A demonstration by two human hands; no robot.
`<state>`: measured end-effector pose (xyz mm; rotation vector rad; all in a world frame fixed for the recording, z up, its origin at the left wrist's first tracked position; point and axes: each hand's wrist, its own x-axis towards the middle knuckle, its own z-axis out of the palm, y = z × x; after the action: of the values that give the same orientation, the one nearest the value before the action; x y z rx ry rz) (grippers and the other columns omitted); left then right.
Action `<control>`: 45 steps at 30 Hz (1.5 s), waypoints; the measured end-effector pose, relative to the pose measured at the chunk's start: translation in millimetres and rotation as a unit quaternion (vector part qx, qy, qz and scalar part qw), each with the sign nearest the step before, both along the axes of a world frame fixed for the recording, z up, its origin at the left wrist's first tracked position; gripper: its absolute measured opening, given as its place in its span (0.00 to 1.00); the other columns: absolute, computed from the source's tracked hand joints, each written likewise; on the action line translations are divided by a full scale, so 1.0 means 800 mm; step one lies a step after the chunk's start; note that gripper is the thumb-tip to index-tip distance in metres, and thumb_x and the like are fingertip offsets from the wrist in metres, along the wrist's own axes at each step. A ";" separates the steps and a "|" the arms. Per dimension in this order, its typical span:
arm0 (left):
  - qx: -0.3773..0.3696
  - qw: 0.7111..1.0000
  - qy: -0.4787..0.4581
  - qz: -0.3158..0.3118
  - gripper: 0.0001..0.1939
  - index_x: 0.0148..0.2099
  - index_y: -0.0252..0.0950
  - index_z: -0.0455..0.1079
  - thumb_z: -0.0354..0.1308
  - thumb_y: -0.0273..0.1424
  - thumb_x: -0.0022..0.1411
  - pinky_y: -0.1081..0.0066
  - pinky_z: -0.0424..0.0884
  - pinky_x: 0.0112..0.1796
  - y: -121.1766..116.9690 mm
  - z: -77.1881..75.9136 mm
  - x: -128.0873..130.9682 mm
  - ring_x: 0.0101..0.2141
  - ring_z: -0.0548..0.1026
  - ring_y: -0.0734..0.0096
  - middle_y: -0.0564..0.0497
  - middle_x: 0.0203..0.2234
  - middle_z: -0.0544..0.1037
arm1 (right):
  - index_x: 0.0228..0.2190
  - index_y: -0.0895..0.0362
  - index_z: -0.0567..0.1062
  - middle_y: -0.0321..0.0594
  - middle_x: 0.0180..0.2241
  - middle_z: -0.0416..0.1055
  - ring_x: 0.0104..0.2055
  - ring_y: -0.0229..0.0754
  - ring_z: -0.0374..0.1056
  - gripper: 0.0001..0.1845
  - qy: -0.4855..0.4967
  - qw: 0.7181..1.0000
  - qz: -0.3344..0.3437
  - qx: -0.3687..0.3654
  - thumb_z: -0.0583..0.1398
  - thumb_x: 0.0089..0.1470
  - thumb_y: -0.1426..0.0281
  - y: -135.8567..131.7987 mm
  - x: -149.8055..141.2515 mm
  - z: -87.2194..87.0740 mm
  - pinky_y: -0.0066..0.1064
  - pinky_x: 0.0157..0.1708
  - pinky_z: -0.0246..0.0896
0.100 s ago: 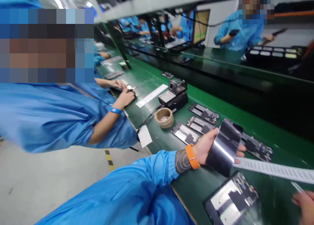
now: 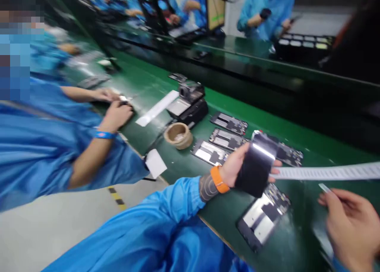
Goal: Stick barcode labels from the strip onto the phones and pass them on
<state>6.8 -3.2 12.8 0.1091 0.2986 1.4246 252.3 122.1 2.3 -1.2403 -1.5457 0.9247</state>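
Note:
My left hand (image 2: 237,165) is wrapped round a dark, glossy phone (image 2: 257,165), its smooth side facing up with a streak of light across it. An orange strap circles that wrist. At the right, my right hand (image 2: 350,220) pinches a small pale strip (image 2: 324,188) between thumb and finger; its exact kind is unclear. Just below the held phone lies an opened phone (image 2: 264,218) with its silver inside and circuit board showing. Beyond my left hand more opened phones (image 2: 227,139) rest on the green bench, one partly hidden by the held phone.
A long white strip of labels (image 2: 323,172) runs to the right edge. Left of the phones stand a round tan bowl (image 2: 178,136) and a black device (image 2: 190,105). A co-worker's hands (image 2: 115,115) work at the far left. A dark shelf (image 2: 267,78) borders the bench.
The view has swung, shifting the bench leftward and up. My right hand has come further into view with the pale strip. The phone in my left hand is tilted differently.

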 end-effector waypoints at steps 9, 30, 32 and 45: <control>-0.131 0.983 0.073 0.108 0.38 0.60 0.28 0.72 0.35 0.53 0.73 0.58 0.78 0.46 -0.003 0.024 0.014 0.43 0.82 0.55 0.37 0.47 0.81 | 0.28 0.55 0.75 0.33 0.21 0.72 0.21 0.35 0.66 0.06 0.004 0.949 0.289 -0.126 0.66 0.54 0.67 -0.112 -0.080 0.054 0.27 0.22 0.62; -0.130 0.973 0.132 0.135 0.36 0.51 0.31 0.76 0.41 0.57 0.70 0.65 0.79 0.39 -0.016 0.032 0.029 0.39 0.82 0.60 0.40 0.42 0.82 | 0.29 0.53 0.70 0.31 0.23 0.64 0.24 0.35 0.60 0.09 -0.191 0.926 0.306 0.110 0.61 0.60 0.65 -0.141 -0.111 0.035 0.29 0.29 0.58; -0.133 0.975 0.119 0.131 0.37 0.52 0.30 0.75 0.39 0.56 0.71 0.64 0.79 0.37 -0.017 0.039 0.025 0.37 0.81 0.60 0.40 0.40 0.82 | 0.28 0.53 0.67 0.28 0.21 0.61 0.23 0.35 0.58 0.15 -0.205 0.936 0.269 0.096 0.65 0.56 0.60 -0.130 -0.105 0.031 0.29 0.27 0.56; -0.242 0.930 0.213 0.176 0.17 0.41 0.34 0.73 0.70 0.41 0.58 0.71 0.77 0.29 -0.015 0.018 0.014 0.24 0.78 0.69 0.52 0.24 0.78 | 0.36 0.55 0.75 0.37 0.31 0.71 0.32 0.40 0.66 0.08 -0.220 0.956 0.196 0.004 0.62 0.57 0.64 -0.059 -0.017 0.003 0.34 0.35 0.64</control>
<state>17.8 -15.6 27.5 -0.0464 1.0643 1.6314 238.9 75.2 4.7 -1.2075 -2.2047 0.9241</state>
